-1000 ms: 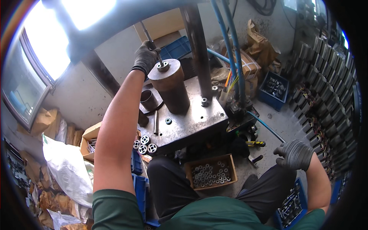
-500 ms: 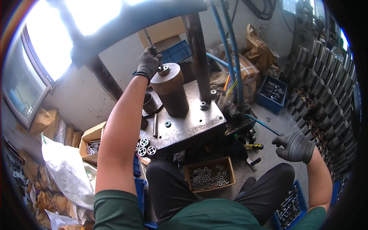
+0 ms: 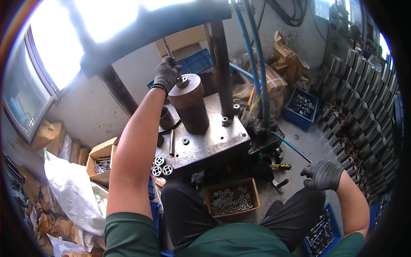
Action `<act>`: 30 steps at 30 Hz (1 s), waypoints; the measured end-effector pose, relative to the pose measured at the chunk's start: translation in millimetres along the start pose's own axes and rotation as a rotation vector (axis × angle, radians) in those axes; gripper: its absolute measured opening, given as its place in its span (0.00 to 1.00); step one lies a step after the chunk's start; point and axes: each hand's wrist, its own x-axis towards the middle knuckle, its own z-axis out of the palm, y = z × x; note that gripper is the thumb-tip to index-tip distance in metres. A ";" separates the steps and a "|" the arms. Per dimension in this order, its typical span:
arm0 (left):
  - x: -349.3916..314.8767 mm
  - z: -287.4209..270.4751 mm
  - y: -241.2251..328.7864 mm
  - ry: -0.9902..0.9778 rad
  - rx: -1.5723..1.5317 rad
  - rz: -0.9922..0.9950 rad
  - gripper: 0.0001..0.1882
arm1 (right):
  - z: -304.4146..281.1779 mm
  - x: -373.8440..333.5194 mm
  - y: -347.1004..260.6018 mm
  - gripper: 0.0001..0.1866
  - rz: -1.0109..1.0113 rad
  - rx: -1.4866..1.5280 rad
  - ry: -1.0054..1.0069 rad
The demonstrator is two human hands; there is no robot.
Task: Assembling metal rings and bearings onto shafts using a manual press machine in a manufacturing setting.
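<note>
My left hand (image 3: 165, 74), in a grey glove, is closed round an upright metal shaft (image 3: 168, 48). The shaft's lower end is at a small ring-shaped part (image 3: 183, 80) on top of a thick steel cylinder (image 3: 191, 109). That cylinder stands on the press's metal table (image 3: 209, 143), under its blue upper beam (image 3: 158, 28). My right hand (image 3: 323, 174), gloved too, has its fingers curled at the end of a blue lever (image 3: 292, 148); the fingertips are partly hidden. A loose metal pin (image 3: 172, 142) and a small bearing (image 3: 185, 141) lie on the table.
Round slotted parts (image 3: 162, 166) sit at the table's near left corner. A cardboard box (image 3: 231, 197) of small rings is between my feet. Blue bins (image 3: 301, 109) hold metal parts. Stacked metal cylinders (image 3: 359, 94) line the right side. A yellow-handled tool (image 3: 280, 167) lies nearby.
The blue lever's end and my right hand have dropped slightly. My left hand stays at the shaft above the cylinder. The whole view has shifted a little.
</note>
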 end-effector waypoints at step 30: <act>-216.7 9.9 -142.9 -0.728 0.187 -0.374 0.25 | -41.7 22.8 -5.7 0.18 -0.106 -0.038 0.626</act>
